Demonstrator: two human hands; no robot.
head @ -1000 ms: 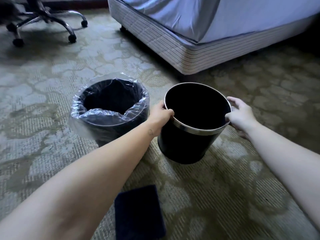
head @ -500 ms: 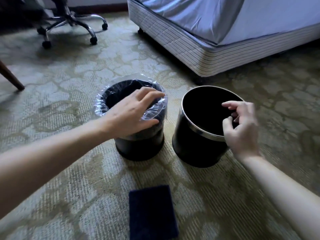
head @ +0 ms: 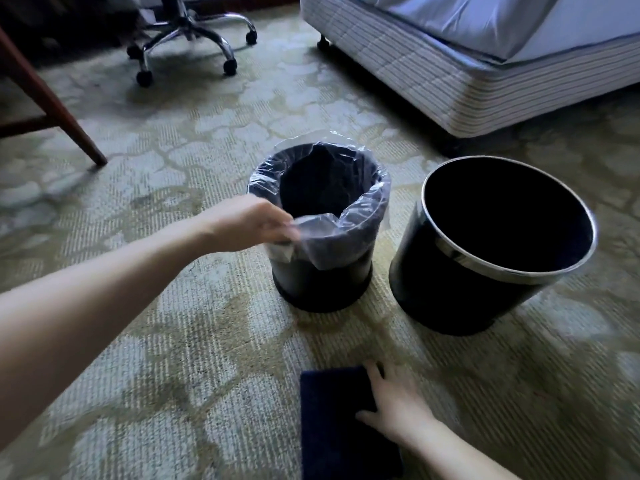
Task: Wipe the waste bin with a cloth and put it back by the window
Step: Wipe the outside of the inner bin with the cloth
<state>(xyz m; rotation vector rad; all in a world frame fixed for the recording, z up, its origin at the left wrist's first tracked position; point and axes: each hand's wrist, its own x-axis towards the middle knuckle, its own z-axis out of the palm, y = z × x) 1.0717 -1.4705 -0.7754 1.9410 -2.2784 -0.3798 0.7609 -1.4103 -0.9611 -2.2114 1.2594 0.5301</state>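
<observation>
Head cam, the only view. L hand pinches the liner at the near-left rim of the lined bin, fingers closed on the film. R hand lies flat, fingers spread, on the right edge of the cloth. No grip on it that I can see. The cloth sits on the carpet, nearer the camera than the lined bin. Bare bin stands just right of the lined bin, close but apart. Can't tell which bin gets the wipe. No window in shot.

Risks, as I judge them:
- The film looks thin, so a hard tug could tear it or tip the lined bin, prob. light, into its right-hand neighbour.
- One-handed cloth pick-up could unfold it or drag it on the pile.

Materials & shapes:
- Liner: clear, crinkly, folded over the rim.
- Lined bin: dark, round, w/ a base ring.
- Bare bin: dark, glossy, round, narrowing to the base, w/ a bright metal band at the rim.
- Cloth: navy, rectangular, flat, nappy-looking.
- Carpet: ribbed weave, pale green w/ a crackle pattern.
- Bed: beyond the lined bin, to the right. Striped base, smooth sheet.
- Chair: beyond it, to the left. Chrome legs on castors.
</observation>
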